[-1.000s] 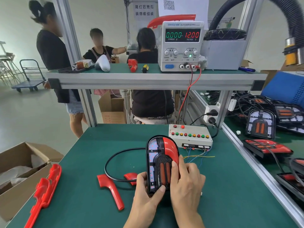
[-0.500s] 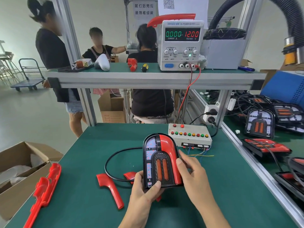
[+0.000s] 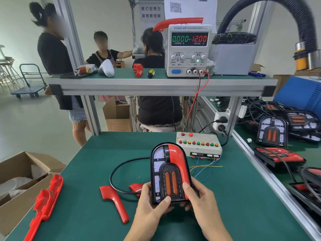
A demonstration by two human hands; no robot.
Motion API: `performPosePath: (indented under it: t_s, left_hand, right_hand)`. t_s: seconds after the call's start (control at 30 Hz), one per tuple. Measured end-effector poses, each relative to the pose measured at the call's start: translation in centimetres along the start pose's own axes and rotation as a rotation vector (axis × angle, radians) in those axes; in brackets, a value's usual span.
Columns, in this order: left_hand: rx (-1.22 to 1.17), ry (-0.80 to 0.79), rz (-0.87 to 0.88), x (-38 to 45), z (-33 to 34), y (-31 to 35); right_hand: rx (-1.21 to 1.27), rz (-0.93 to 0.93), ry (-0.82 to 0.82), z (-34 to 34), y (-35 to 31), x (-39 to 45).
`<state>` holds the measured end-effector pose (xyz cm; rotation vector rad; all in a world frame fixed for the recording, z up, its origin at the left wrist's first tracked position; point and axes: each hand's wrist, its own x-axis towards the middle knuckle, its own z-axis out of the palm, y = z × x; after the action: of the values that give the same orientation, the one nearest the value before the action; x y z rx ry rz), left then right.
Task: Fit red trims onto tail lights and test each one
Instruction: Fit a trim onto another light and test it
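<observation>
Holding the tail light (image 3: 169, 173) tilted up above the green bench (image 3: 243, 197), both hands are gripping its lower end. The left hand (image 3: 151, 204) is reaching in from below left, fingers wrapping behind the housing and thumb pressing across the bottom front edge. The right hand (image 3: 203, 204) is coming in from below right, thumb lying against the red trim (image 3: 178, 160) fitted along the right side, fingers curling underneath the base. A black cable (image 3: 119, 171) is looping from the lamp across the bench. A loose red trim piece (image 3: 114, 202) is lying on the bench just left of the hands. The test box (image 3: 199, 145) with coloured buttons is sitting behind the lamp, and the power supply (image 3: 189, 49) on the shelf above is displaying 0.000 and 12.00.
</observation>
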<state>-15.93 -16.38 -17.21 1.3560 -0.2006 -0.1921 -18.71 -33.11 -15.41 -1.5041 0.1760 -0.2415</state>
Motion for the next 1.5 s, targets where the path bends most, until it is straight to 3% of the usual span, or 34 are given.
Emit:
performPosePath:
  t_s: [0.1, 0.23, 0.3, 0.37, 0.5, 0.6, 0.7, 1.07, 1.33, 1.5]
  left_hand:
    - [0.262, -0.013, 0.091, -0.4, -0.2, 2.1]
    - [0.631, 0.377, 0.335, 0.8, -0.6, 5.7]
    - [0.741, 0.439, 0.448, 2.6, -0.7, 7.7]
    - [0.768, 0.341, 0.371, 5.2, -0.8, 10.0]
    - [0.766, -0.061, 0.001, 9.7, -0.9, 13.4]
    - [0.870, -0.291, -0.110, 11.5, -0.6, 13.6]
    - [0.870, -0.385, -0.157, 11.6, -0.6, 13.9]
    - [0.699, -0.355, -0.206, 11.5, -0.7, 13.4]
    - [0.778, -0.390, -0.060, 11.4, -1.3, 13.0]
    - [0.755, -0.473, -0.064, 11.2, -2.3, 13.5]
  right_hand:
    - [0.035, -0.012, 0.022, -0.2, 0.8, -0.1]
    - [0.049, -0.010, 0.052, -0.1, 1.7, 0.1]
    - [0.054, -0.015, 0.039, 0.2, 2.0, 0.0]
    - [0.076, -0.017, 0.017, 0.5, 2.1, -0.2]
    - [0.078, -0.036, -0.013, 0.9, 2.1, -0.4]
    - [0.042, -0.045, -0.034, 0.9, 2.3, -0.3]
    - [0.044, -0.017, -0.046, 0.6, 2.4, -0.3]
    - [0.104, -0.011, -0.040, 0.6, 2.5, -0.2]
    - [0.134, -0.012, -0.042, 0.7, 2.7, -0.1]
    - [0.107, -0.030, -0.028, 0.8, 2.8, -0.1]
